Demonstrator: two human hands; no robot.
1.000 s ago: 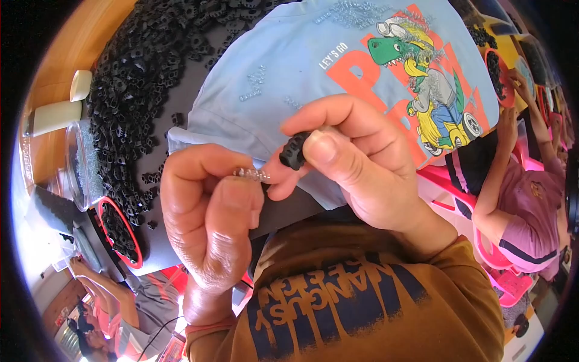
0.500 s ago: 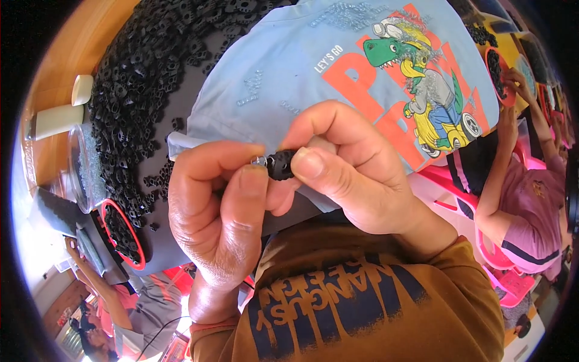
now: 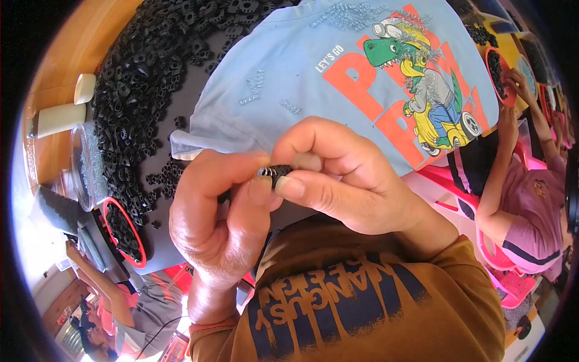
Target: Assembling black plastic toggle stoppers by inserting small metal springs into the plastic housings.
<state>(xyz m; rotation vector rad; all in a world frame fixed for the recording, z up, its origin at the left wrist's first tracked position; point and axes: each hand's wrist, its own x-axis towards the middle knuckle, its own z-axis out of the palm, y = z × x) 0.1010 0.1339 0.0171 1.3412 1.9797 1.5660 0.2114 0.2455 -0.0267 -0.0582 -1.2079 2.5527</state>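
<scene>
In front of my chest my two hands meet fingertip to fingertip. Between thumb and forefinger my left hand pinches a small silvery coil spring. My right hand pinches a small black plastic piece against the spring's other end. Spring and plastic piece touch, mostly covered by the fingers, so I cannot tell how far one sits inside the other. Beneath and beyond the hands a light blue printed cloth is spread, with loose springs scattered on it.
A large heap of black plastic pieces covers the table's left side. Nearby stand a red-rimmed bowl of black pieces and a clear tub of springs. Other people sit at left and right; pink chairs stand at right.
The black piece and the spring have come closer together, with less of the piece showing. My right hand has shifted slightly left and down.
</scene>
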